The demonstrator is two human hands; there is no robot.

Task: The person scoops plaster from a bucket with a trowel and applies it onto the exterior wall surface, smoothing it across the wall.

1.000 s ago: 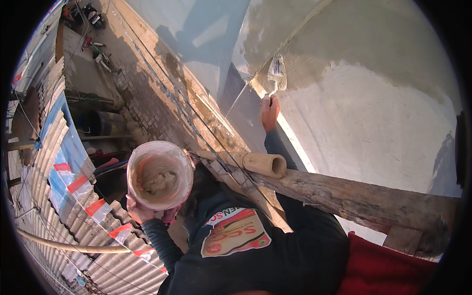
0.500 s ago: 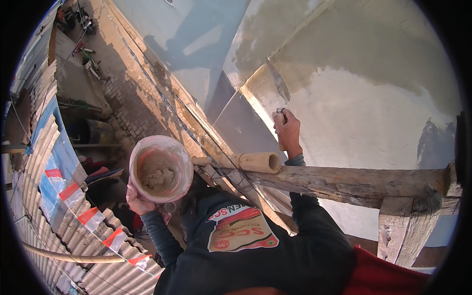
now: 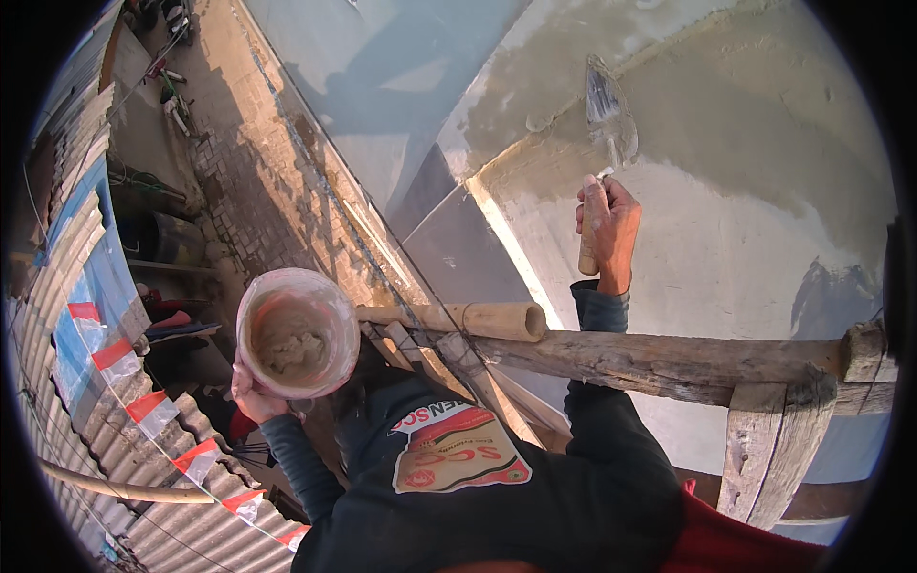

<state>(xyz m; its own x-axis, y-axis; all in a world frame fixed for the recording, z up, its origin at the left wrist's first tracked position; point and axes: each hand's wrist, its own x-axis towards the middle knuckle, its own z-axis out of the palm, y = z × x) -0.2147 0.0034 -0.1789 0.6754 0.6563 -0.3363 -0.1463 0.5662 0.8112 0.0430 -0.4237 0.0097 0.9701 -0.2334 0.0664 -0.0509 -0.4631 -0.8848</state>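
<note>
My right hand (image 3: 611, 224) is closed around the wooden handle of a trowel (image 3: 606, 105). Its pointed metal blade, smeared with wet mortar, lies at the wall (image 3: 697, 229), over a damp grey-brown patch (image 3: 735, 115). Whether the blade touches the surface I cannot tell. At the left, my left hand (image 3: 253, 393) grips the lower side of a round bucket (image 3: 246, 320) crusted pale pink. Inside it sits a lump of grey mortar (image 3: 291, 351). The fingers beneath the bucket are partly hidden.
A wooden beam (image 3: 659, 363) and a bamboo pole (image 3: 497, 321) cross between my body and the wall, beside an upright post (image 3: 774, 449). Corrugated roofing (image 3: 181, 525) with a string of red and white flags (image 3: 148, 411) lies at left. Far below runs a paved alley (image 3: 258, 162).
My right hand and the trowel have moved up and to the right along the wall, and the blade now shows its flat face. The bucket has shifted slightly left in view.
</note>
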